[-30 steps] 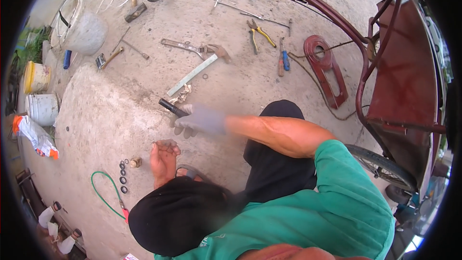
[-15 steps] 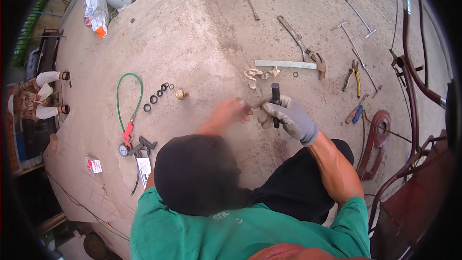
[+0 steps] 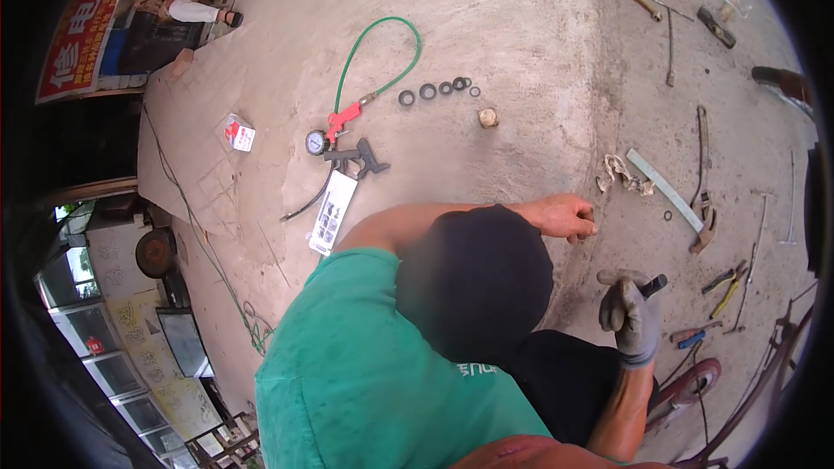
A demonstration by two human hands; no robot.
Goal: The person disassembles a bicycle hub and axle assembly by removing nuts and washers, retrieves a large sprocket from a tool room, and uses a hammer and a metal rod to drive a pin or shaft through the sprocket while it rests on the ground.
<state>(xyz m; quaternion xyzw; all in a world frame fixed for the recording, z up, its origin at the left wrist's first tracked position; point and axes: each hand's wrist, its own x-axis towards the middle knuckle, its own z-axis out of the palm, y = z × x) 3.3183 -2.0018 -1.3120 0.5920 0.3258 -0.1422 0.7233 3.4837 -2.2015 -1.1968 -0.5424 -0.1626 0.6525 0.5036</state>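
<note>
Head view: four black rings in row; gloved hand grips dark handle.

The person wears a green short-sleeved shirt with small pale lettering near its hem, dark trousers and a dark cap. The right hand is in a grey work glove; the left hand is bare.

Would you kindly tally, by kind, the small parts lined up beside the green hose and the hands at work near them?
Black rings: 4
Tan cap-like piece: 1
Bare hand: 1
Gloved hand: 1
Total: 7
</note>
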